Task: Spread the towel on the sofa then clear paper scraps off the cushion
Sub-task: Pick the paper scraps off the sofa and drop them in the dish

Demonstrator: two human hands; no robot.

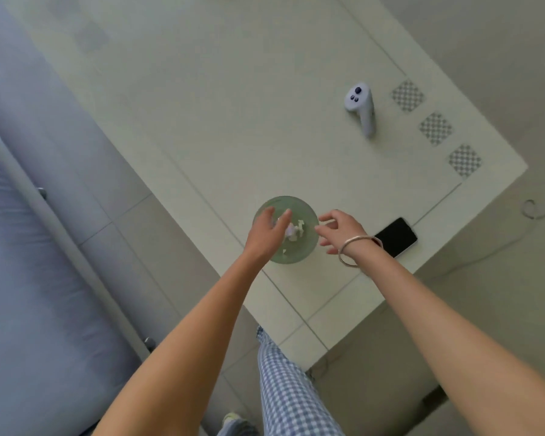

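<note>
A round green glass bowl [299, 256] stands near the front edge of the white table [233, 121]. Crumpled white paper scraps [294, 230] lie inside it. My left hand [265, 234] hovers over the bowl's left half, fingers spread, holding nothing. My right hand [340, 231], with a bangle on the wrist, is just beside the bowl's right rim, fingers apart and empty. The blue-grey sofa [29, 247] runs along the left side; its cloth cover looks flat. Whether that cover is the towel, I cannot tell.
A black phone [397, 236] lies on the table right of my right hand. A white hand controller [361, 105] rests further back. Three checkered squares [434, 127] mark the table's right edge. A cable [535, 212] lies on the tiled floor. My checkered trouser leg [290, 394] is below.
</note>
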